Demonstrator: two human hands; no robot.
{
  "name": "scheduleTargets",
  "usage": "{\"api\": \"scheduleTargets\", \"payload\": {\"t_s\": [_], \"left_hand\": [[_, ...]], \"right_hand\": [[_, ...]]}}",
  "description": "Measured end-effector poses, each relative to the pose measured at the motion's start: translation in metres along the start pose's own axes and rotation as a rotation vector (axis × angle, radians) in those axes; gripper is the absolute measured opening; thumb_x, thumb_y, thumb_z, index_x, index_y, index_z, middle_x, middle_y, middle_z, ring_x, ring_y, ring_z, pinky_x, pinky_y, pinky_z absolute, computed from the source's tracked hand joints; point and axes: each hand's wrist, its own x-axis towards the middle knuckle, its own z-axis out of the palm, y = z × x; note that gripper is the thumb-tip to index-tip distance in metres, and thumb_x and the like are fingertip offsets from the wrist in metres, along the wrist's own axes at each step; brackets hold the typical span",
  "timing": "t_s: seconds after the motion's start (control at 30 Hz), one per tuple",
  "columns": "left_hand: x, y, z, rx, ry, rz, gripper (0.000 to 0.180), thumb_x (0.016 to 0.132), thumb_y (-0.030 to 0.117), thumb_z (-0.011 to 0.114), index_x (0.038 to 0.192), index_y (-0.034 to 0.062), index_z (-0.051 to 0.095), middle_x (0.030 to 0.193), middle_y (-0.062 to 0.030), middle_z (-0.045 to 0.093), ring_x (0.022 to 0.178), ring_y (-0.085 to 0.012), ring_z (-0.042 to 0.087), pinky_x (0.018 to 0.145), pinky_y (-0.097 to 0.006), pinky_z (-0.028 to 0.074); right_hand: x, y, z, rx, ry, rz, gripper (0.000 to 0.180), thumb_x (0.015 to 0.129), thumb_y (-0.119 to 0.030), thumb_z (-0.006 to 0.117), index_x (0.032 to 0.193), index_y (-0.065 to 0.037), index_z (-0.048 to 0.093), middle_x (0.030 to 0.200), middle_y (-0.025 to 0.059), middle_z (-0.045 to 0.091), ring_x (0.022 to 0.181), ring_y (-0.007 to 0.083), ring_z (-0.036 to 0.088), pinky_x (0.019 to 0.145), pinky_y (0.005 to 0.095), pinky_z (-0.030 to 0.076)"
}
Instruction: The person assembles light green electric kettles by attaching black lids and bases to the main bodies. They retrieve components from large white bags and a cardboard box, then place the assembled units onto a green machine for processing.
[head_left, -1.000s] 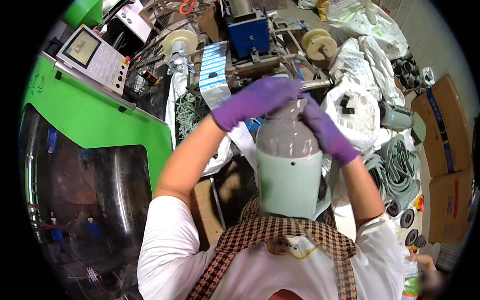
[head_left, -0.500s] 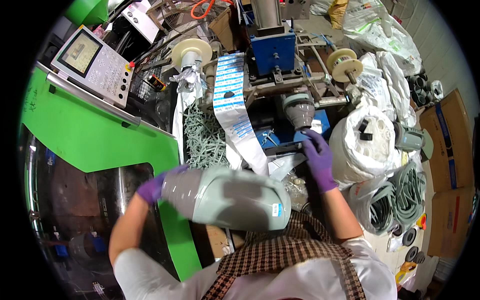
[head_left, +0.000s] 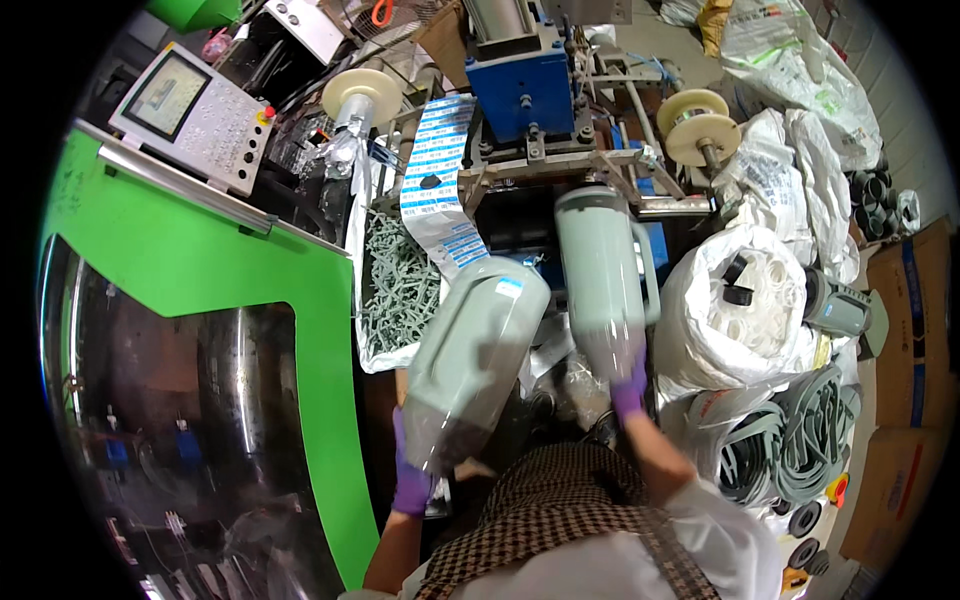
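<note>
Left hand point(head_left: 412, 478): At 7 o'clock, gloved in purple, closed around the narrow grey end of a jug; some fingers are hidden behind it.
Left jug point(head_left: 490, 335): Grey-green, near the middle of the view, its wide end slanting toward 1 o'clock, its handle along the 10 o'clock side, a small sticker near the far rim.
Right hand point(head_left: 630, 392): At 4 o'clock, also gloved, wrapped around the narrow end of a second jug.
Right jug point(head_left: 598, 255): Between 2 and 3 o'clock, its wide end pointing toward 12, its handle on the 3 o'clock side; whether that end touches the machine cannot be told.
Machine point(head_left: 520, 90): A blue block stands at 12 o'clock, beyond both jugs.
Printed strip point(head_left: 437, 150): Blue and white, hanging at 11 o'clock, its lower end near the left jug's far end.
Sack point(head_left: 685, 320): White, holding clear rings, at 3 o'clock, just beside the right jug's handle.
Good handling: With one jug per hand, a firm hold on each narrow end seems wise, the wide ends apart to spare their walls from knocks, the handle clear of the sack, and the slanted jug clear of the strip.
</note>
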Motion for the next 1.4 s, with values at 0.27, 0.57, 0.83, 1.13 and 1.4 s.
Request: {"api": "scheduleTargets", "payload": {"t_s": [0.27,0.57,0.83,1.13,1.4], "left_hand": [[0.142,-0.043,0.153,0.101,-0.119,0.522,0.066,0.098,0.019,0.058,0.154,0.0027,0.027,0.154,-0.0207,0.035,0.141,-0.0318,0.037,0.116,-0.038,0.032],[0.213,-0.091,0.261,0.460,-0.040,0.994,0.063,0.090,0.009,0.064,0.148,0.0088,0.039,0.158,-0.0287,0.018,0.144,-0.0477,0.027,0.118,-0.048,0.028],[0.154,-0.107,0.248,0.239,-0.175,0.784,0.064,0.085,0.006,0.070,0.143,0.0186,0.046,0.158,-0.0290,0.017,0.139,-0.0505,0.033,0.114,-0.048,0.034],[0.124,-0.121,0.256,0.770,-0.220,0.740,0.064,0.085,0.011,0.069,0.145,0.0250,0.049,0.161,-0.0261,0.003,0.146,-0.0484,0.020,0.116,-0.050,0.033],[0.159,-0.092,0.257,-0.050,-0.321,0.366,0.059,0.090,0.009,0.064,0.144,0.0269,0.046,0.157,-0.0285,0.015,0.144,-0.0501,0.023,0.114,-0.051,0.034]], "right_hand": [[-0.230,-0.159,-0.078,-0.934,0.191,0.205,0.054,0.092,-0.006,0.052,0.145,-0.002,0.044,0.124,0.0123,0.064,0.111,0.0206,0.061,0.095,0.0310,0.049],[-0.258,-0.208,-0.014,-1.150,0.153,0.181,0.054,0.089,-0.012,0.059,0.142,-0.003,0.052,0.105,0.0176,0.072,0.091,0.0187,0.070,0.081,0.0315,0.053],[-0.233,-0.247,0.056,-1.488,0.130,0.121,0.061,0.081,-0.016,0.061,0.141,-0.006,0.054,0.078,0.0186,0.070,0.065,0.0263,0.070,0.064,0.0386,0.054],[-0.192,-0.283,0.089,-1.732,-0.068,0.189,0.061,0.079,-0.021,0.062,0.139,-0.010,0.057,0.077,0.0213,0.066,0.062,0.0350,0.066,0.060,0.0385,0.052],[-0.177,-0.274,0.099,-1.813,-0.256,0.140,0.066,0.075,-0.021,0.064,0.140,-0.015,0.056,0.071,0.0214,0.063,0.064,0.0382,0.064,0.064,0.0432,0.052]]}}
